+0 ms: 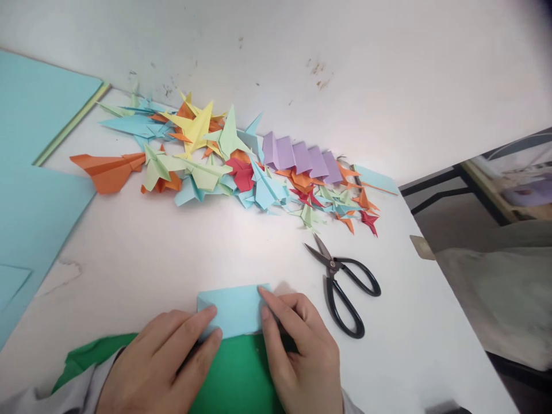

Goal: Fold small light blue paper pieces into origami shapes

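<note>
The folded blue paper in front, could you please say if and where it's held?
The blue paper is held at both ends, the left hand at its left, the right hand at its right.

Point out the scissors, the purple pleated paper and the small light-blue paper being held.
Scissors (332,264): head view, on the pivot.
Purple pleated paper (302,158): head view, on a middle pleat.
Light-blue paper (237,310): head view, on its uncovered middle.

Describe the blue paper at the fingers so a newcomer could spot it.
On the white table, go to the near edge, left of the scissors. The left hand and right hand touch the blue paper. It's a plain oblong, unlike the large blue sheets at left and the pointed planes beyond.
</note>
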Demonstrator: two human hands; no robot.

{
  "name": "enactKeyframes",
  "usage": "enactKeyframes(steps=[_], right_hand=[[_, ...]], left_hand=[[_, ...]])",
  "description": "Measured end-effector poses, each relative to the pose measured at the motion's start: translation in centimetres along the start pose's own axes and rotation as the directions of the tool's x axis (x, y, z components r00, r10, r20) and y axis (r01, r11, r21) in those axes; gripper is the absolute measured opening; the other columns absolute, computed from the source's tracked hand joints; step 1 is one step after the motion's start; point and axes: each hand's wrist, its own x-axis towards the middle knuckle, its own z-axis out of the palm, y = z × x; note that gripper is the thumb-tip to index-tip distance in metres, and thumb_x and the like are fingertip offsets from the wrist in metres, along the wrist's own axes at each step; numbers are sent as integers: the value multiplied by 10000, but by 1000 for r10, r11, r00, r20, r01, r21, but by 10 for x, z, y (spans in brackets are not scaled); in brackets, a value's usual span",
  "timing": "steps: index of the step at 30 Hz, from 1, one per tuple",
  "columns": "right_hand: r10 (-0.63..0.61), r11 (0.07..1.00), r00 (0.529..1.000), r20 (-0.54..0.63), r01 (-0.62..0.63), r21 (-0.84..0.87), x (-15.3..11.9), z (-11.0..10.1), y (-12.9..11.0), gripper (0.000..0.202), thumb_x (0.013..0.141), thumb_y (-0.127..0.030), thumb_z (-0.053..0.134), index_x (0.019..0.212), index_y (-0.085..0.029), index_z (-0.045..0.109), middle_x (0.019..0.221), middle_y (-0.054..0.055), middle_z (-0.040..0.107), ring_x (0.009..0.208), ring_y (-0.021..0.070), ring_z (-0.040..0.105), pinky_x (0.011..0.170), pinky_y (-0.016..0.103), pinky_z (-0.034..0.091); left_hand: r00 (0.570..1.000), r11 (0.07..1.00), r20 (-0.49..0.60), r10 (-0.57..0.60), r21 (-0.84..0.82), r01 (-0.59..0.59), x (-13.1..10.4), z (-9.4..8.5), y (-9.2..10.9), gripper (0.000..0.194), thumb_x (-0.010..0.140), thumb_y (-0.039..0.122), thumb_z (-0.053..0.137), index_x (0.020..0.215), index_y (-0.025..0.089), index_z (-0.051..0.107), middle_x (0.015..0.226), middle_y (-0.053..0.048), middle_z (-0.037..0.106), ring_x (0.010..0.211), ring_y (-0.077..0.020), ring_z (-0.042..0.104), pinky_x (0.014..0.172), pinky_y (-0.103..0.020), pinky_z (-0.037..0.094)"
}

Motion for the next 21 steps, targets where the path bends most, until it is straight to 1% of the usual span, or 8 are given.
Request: enactKeyframes(steps=[2,7,12,18,21], right_hand=[[-2,1000,1000,-5,2,-5,-1,1,0,284,800,-133,492,1053,-182,609,728,51,525,662,149,523,584,293,467],[-1,1000,1000,-27,0,-17,-1,2,0,275,800,-143,494,1044,-176,616,716,47,511,659,152,515,588,299,464],[-9,1000,1000,-20,8,-30,0,2,-1,269,805,-149,487,1040,-178,614,708,40,500,660,150,511,601,304,470],[-15,998,1000,-25,14,-61,0,3,0,271,810,-159,486,1049,-173,614,686,35,481,630,142,493,568,292,457],[-23,997,999,-27,21,-71,0,3,1,276,815,-168,481,1057,-174,613,678,32,477,618,140,490,559,289,453]], left_hand=[[1000,1000,8,25,1,-25,1,0,0,321,879,188,333,917,181,651,996,-58,654,799,-171,578,678,-276,472],[999,999,23,34,2,-34,4,0,-3,346,892,229,310,917,195,653,988,-44,659,787,-161,577,681,-266,478],[999,1000,22,25,-12,-25,3,1,-3,344,888,218,311,932,178,650,1020,-57,649,798,-167,575,686,-273,482],[997,998,48,56,-30,-54,2,-2,-4,353,889,230,303,962,174,644,1042,-56,643,787,-160,574,685,-263,481],[998,999,51,41,-31,-40,4,-3,-5,341,885,216,316,963,166,644,1048,-62,640,791,-165,570,686,-273,475]])
